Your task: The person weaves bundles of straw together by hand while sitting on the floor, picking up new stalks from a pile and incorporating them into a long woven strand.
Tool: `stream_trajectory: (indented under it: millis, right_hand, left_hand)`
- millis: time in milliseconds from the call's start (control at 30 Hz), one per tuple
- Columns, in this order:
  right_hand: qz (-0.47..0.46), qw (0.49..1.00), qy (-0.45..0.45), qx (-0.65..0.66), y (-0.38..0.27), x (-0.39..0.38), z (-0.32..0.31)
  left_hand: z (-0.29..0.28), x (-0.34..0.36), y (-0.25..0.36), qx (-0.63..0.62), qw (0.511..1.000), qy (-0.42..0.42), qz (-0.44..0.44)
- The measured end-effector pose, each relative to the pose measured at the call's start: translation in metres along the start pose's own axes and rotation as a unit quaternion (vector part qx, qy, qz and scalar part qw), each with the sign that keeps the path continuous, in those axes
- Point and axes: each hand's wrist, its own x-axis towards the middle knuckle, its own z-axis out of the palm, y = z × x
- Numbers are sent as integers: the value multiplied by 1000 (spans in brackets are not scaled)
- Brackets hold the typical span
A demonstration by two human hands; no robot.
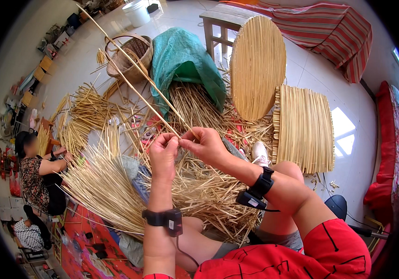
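Two long, thin straw-coloured stalks [139, 96] slant from my fingers toward the upper left. My left hand [163, 153] pinches the lower ends, with its thumb and fingers closed. My right hand [205, 148] is close beside it, also pinching a stalk, its thumb near my left fingertips. Below my hands lies a heap of loose cut stalks [213, 200]. A fanned bundle of pale stalks [97, 181] lies to the left, and a green sack [176, 46] full of stalks sits just beyond my hands.
An oval stalk panel [256, 65] stands by a wooden stool [218, 18]; a rectangular panel [304, 130] lies right of it. A basket [120, 69] sits behind the piles. A co-worker [34, 181] sits at left. A red-covered low piece of furniture [380, 181] lines the right side.
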Motion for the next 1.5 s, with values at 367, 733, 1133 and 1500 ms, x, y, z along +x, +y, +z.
stream_trajectory:
  millis: [367, 733, 1133, 1500]
  right_hand:
    - [12, 998, -25, 57, 4, 0, 1]
    - [78, 962, -130, 227, 3, -2, -2]
    - [11, 996, -41, 76, 4, -1, 2]
    - [47, 984, -70, 159, 7, 0, 1]
  left_hand:
    - [-3, 1, 2, -23, 1000, -16, -7]
    - [-3, 0, 2, -82, 995, -37, -37]
    - [3, -1, 9, -25, 999, -21, 27]
    - [-3, 1, 5, 10, 1000, -24, 15]
